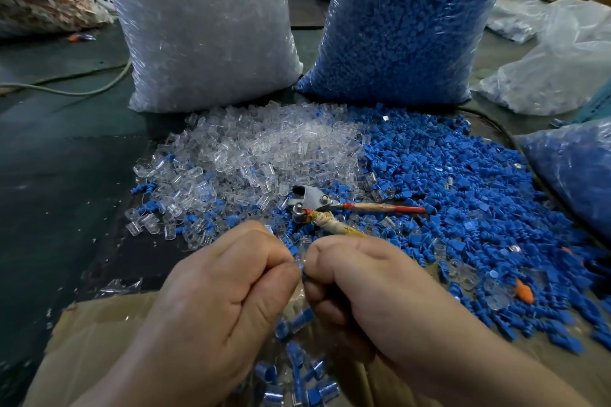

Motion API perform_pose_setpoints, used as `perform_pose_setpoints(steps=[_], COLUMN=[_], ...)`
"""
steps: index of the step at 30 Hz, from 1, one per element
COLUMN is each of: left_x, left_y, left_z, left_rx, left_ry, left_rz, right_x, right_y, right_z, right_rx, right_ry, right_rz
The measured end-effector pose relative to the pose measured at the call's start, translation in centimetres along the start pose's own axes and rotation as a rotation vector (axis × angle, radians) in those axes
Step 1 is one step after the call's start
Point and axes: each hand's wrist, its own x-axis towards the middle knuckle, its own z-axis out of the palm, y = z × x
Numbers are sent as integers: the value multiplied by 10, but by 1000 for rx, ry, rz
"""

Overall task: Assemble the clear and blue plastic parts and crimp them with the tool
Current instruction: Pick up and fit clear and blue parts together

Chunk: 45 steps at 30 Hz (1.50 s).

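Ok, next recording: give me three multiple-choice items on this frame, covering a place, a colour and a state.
1. Where is the crimp tool? A. on the loose parts pile B. held in one hand C. in the cardboard box
2. What colour fills the rear right bag? A. clear B. blue C. orange
3. What are the hands doing? A. lying flat B. pinching a small part between them C. squeezing the tool
Answers: 1 A, the tool lies untouched on the pile; 2 B, blue pieces show through the plastic; 3 B, the left hand and right hand meet with fingers curled on the part.
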Motion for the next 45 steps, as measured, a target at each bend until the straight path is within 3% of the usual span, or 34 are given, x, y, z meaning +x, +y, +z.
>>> perform_pose_setpoints(steps=[4,7,12,18,23,27,32,37,45], left_x=[-1,-2,-6,-6,-1,5,6,3,5], left_y=[-12,-21,-27,-23,-34,-37,-39,-42,-37], left_z=[2,-2,0,-1,11,21,27,30,30], left_rx=[-62,29,185,106,272,476,395,259,244], left_ry=[-9,-70,-252,-350,-41,-73,-120,-56,3], left_rz=[-104,-241,-188,-177,-303,-350,-278,-261,-215], right_x=[2,2,5,0,12,28,38,39,40], right_y=[5,7,15,9,14,23,27,26,26], right_z=[-11,-19,-11,-10,-16,-17,-13,-15,-20], right_rx=[-607,-1025,-1364,-1361,-1422,-1506,-1557,-1445,-1314], right_ry=[198,319,125,-48,274,440,400,371,342], right_rz=[-241,-419,-435,-368,-333,-386,-447,-516,-554])
